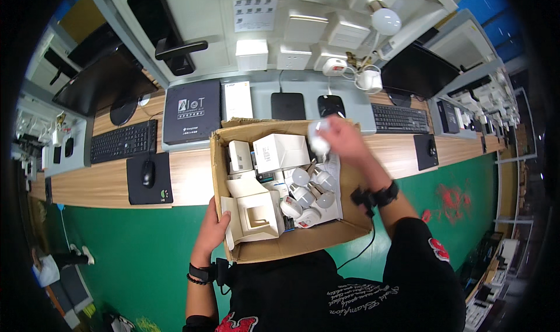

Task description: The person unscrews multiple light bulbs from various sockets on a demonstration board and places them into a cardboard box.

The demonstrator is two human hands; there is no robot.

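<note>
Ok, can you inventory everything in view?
Cardboard box: one, brown, centre
Light bulbs: several, white, inside box
Small cartons: several, white, inside box
Held object: one, white, blurred, over box
Desk: one, woodgrain, beyond box
Monitors: at least two, black, both sides
Keyboards: at least two, black, both sides
Mice: at least two, black, near keyboards
Lock handle: one, black, upper left
Left hand: one, bare, holding box
Right hand: one, bare, grasping held object

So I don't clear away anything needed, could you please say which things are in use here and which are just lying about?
Likely in use:
blurred white item, in the right hand
cardboard box, held by the left hand
its bulbs and white cartons

Likely lying about:
left keyboard and mouse
dark flat box
</note>
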